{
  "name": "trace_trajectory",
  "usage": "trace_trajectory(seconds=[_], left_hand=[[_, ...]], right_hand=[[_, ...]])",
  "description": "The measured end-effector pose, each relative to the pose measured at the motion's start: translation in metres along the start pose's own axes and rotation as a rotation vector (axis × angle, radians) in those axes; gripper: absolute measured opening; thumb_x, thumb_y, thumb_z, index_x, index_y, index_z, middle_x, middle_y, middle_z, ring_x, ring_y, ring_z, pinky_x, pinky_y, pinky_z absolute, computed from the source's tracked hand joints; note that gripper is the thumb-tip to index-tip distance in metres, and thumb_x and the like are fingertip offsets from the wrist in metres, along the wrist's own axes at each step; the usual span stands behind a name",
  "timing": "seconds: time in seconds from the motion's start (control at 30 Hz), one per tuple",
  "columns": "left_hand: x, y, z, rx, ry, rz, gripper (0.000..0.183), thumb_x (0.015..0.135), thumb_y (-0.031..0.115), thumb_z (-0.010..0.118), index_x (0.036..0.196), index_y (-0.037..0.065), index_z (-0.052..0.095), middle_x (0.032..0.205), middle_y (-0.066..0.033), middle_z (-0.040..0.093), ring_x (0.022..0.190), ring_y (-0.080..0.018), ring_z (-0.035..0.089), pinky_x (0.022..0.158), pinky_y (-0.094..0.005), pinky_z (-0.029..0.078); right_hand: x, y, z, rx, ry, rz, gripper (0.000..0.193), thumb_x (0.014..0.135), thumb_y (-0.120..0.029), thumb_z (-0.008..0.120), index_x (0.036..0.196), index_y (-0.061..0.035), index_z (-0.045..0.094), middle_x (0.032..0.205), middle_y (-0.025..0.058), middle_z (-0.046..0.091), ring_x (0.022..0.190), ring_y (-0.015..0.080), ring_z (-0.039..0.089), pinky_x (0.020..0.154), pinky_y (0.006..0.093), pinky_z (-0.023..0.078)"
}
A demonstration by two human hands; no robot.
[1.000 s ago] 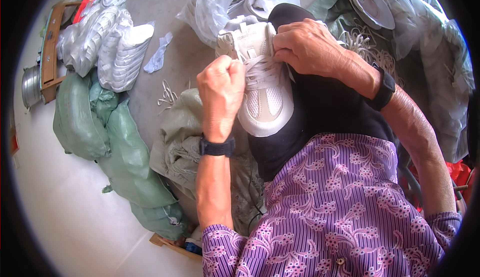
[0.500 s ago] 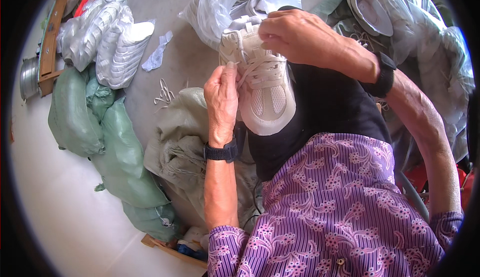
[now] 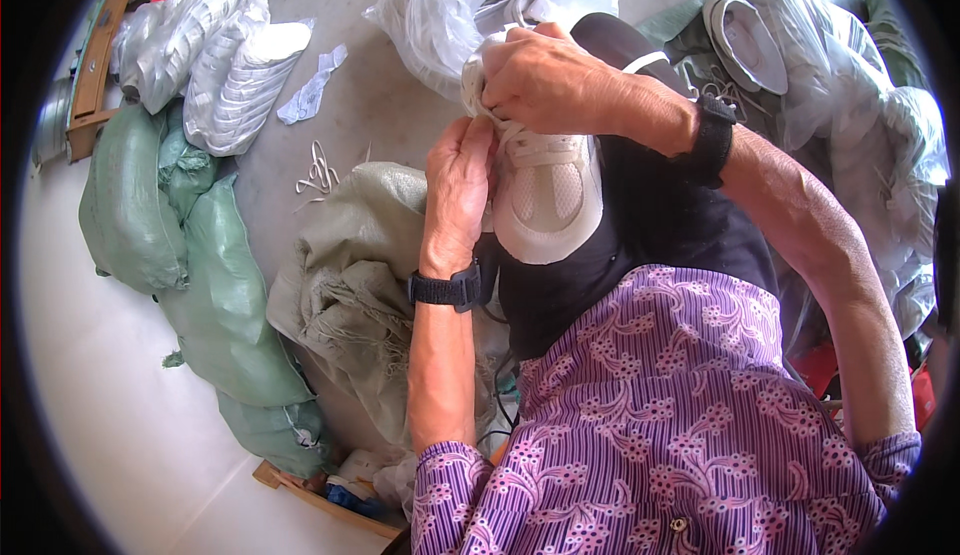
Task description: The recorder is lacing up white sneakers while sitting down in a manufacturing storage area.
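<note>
A cream sneaker (image 3: 545, 217) with a mesh toe rests on my black-clad leg, its toe pointing toward me. My left hand (image 3: 460, 183) is closed at the sneaker's left side, fingertips by the eyelets. Over the tongue and upper laces, my right hand (image 3: 548, 80) is pinched closed on the shoelace; its fingertips partly hide the grip. The lower lacing (image 3: 545, 152) crosses the front of the shoe. A white lace-like strip (image 3: 646, 62) shows beyond my right hand, over the dark cloth.
A clear plastic bag (image 3: 430, 25) with pale shoes lies ahead. Bagged white soles (image 3: 235, 85) and green sacks (image 3: 215, 275) line the left. A beige sack (image 3: 350, 245) sits by my left arm. At right are a pale shoe (image 3: 745, 45) and plastic bags (image 3: 860, 115).
My right hand has shifted left and lower over the laces, and a white strip now shows beyond it. My left hand has moved slightly right along the sneaker's side. The view has shifted a little.
</note>
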State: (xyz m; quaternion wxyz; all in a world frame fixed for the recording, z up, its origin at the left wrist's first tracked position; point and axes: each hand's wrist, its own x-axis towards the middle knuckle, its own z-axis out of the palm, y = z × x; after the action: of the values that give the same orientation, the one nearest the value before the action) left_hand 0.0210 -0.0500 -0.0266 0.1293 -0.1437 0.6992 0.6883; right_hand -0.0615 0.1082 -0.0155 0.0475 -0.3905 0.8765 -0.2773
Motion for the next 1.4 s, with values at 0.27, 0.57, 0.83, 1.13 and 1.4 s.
trace_trajectory(seconds=[0.27, 0.57, 0.83, 1.13, 1.4], left_hand=[[-0.001, 0.009, -0.003, -0.047, -0.033, -0.078, 0.023, 0.093, 0.031, 0.056, 0.081, 0.011, 0.054, 0.06, 0.0077, 0.037, 0.048, -0.0038, 0.033, 0.043, -0.0205, 0.026], [-0.019, 0.03, -0.039, -0.414, 0.005, 0.021, 0.019, 0.098, 0.024, 0.049, 0.102, 0.007, 0.056, 0.066, 0.0034, 0.042, 0.055, -0.0095, 0.042, 0.053, -0.0267, 0.037], [-0.006, 0.038, -0.091, -0.878, -0.075, 0.324, 0.027, 0.097, 0.027, 0.048, 0.109, 0.005, 0.057, 0.08, -0.0017, 0.056, 0.075, -0.0192, 0.053, 0.078, -0.0396, 0.045], [0.009, 0.049, -0.082, -0.753, 0.142, 0.288, 0.033, 0.095, 0.025, 0.051, 0.121, 0.005, 0.052, 0.113, -0.0112, 0.06, 0.108, -0.0301, 0.056, 0.097, -0.0484, 0.043], [0.01, 0.049, -0.067, -0.693, 0.234, 0.24, 0.035, 0.095, 0.027, 0.052, 0.122, 0.005, 0.05, 0.115, -0.0121, 0.058, 0.108, -0.0302, 0.055, 0.097, -0.048, 0.044]], right_hand=[[-0.004, 0.0, 0.005, 0.005, 0.044, 0.072, 0.004, 0.071, -0.012, 0.062, 0.071, -0.0096, 0.065, 0.082, 0.0021, 0.059, 0.085, 0.0235, 0.057, 0.08, 0.0409, 0.041], [-0.037, 0.027, -0.023, -0.271, 0.345, -0.247, 0.009, 0.064, -0.007, 0.063, 0.067, -0.0099, 0.055, 0.071, 0.0027, 0.048, 0.075, 0.0217, 0.055, 0.075, 0.0373, 0.042], [-0.085, 0.085, -0.05, -0.391, 0.232, 0.102, 0.01, 0.08, -0.013, 0.061, 0.087, -0.0089, 0.068, 0.087, 0.0057, 0.062, 0.084, 0.0247, 0.062, 0.074, 0.0379, 0.05], [-0.043, 0.03, -0.011, -0.159, 0.308, -0.03, 0.028, 0.073, -0.013, 0.068, 0.1, -0.0142, 0.065, 0.1, 0.0031, 0.058, 0.103, 0.0219, 0.053, 0.088, 0.04, 0.04], [-0.039, 0.03, -0.008, -0.293, 0.25, -0.12, 0.011, 0.073, -0.017, 0.065, 0.08, -0.0111, 0.06, 0.086, 0.002, 0.054, 0.09, 0.0191, 0.053, 0.083, 0.0373, 0.04]])
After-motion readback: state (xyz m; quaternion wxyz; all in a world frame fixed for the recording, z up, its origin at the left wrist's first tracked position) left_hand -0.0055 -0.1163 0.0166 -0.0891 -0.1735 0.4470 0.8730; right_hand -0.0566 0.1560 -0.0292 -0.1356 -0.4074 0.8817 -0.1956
